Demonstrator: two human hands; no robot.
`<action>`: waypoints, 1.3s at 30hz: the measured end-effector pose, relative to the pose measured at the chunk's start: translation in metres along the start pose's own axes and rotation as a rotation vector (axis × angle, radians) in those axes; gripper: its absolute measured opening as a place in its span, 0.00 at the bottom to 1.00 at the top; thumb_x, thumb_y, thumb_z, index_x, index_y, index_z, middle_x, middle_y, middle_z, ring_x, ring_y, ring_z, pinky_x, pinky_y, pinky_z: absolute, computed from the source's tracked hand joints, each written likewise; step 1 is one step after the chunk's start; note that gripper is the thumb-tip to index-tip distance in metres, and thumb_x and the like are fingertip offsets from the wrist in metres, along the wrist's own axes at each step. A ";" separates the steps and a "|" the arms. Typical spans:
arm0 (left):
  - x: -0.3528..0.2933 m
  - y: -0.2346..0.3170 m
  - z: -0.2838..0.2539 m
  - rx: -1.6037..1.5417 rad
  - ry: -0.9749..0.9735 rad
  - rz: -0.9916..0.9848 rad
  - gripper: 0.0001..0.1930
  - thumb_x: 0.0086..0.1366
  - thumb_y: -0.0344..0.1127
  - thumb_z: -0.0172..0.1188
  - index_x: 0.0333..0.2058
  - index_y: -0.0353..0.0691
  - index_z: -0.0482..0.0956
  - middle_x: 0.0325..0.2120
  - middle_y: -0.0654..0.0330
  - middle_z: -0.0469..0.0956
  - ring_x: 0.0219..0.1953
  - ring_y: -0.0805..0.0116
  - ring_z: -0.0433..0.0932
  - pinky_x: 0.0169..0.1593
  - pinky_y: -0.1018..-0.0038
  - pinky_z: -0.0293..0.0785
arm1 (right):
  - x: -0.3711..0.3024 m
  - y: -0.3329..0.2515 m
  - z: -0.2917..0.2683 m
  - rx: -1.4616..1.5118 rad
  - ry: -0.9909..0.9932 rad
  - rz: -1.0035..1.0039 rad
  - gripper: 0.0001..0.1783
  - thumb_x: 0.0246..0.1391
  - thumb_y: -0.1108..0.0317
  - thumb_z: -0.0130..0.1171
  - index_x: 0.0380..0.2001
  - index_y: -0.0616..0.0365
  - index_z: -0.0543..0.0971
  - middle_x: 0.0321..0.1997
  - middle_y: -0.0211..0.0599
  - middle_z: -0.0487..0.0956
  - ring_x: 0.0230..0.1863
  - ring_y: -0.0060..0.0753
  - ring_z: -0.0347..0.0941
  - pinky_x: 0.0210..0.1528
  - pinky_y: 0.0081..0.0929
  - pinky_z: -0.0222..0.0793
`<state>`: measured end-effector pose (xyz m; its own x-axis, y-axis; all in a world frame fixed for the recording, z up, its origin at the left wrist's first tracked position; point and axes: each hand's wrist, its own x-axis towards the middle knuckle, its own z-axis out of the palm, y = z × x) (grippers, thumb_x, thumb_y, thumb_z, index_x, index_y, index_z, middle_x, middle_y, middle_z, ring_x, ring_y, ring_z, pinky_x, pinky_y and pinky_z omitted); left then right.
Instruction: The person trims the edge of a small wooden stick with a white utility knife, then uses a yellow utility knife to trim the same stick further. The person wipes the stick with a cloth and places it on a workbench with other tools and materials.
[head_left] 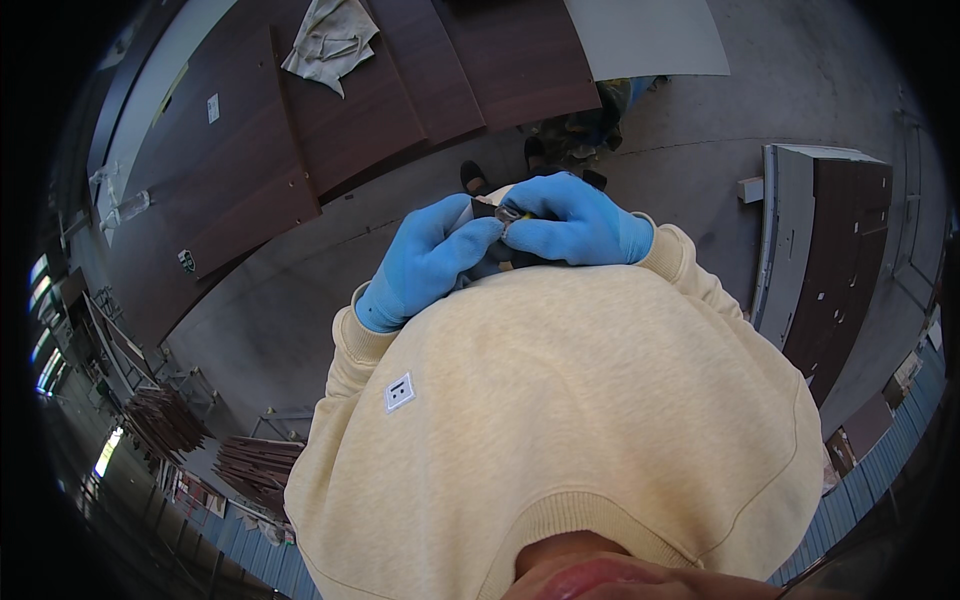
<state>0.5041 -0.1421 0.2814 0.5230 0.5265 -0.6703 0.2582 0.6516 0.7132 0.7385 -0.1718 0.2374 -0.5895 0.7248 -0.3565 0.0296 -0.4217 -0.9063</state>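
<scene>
Both my hands wear blue gloves and meet in front of my cream sweatshirt. My left hand is closed, thumb and fingers pinching the left side of a small dark item with a shiny, greyish part. My right hand is closed round the item's other side, its thumb tip close to the left thumb. A bit of yellow shows beside the right fingers. The gloves cover most of the item, so I cannot tell its kind.
Large dark brown panels lie ahead and to the left, with a crumpled cloth on top. A stack of grey and brown panels stands on the right. Brown strips are piled at the lower left. Grey floor runs between.
</scene>
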 end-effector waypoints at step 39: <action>0.007 -0.007 -0.022 -0.218 -0.081 -0.040 0.10 0.77 0.38 0.58 0.47 0.37 0.78 0.34 0.63 0.83 0.32 0.80 0.84 0.33 0.83 0.80 | 0.018 -0.006 -0.016 0.015 -0.101 0.013 0.22 0.64 0.51 0.62 0.40 0.63 0.86 0.32 0.39 0.79 0.32 0.30 0.72 0.35 0.32 0.68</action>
<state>0.4886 -0.1312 0.2667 0.5813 0.4585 -0.6722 0.1031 0.7780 0.6198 0.7407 -0.1475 0.2330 -0.6673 0.6614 -0.3425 0.0262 -0.4388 -0.8982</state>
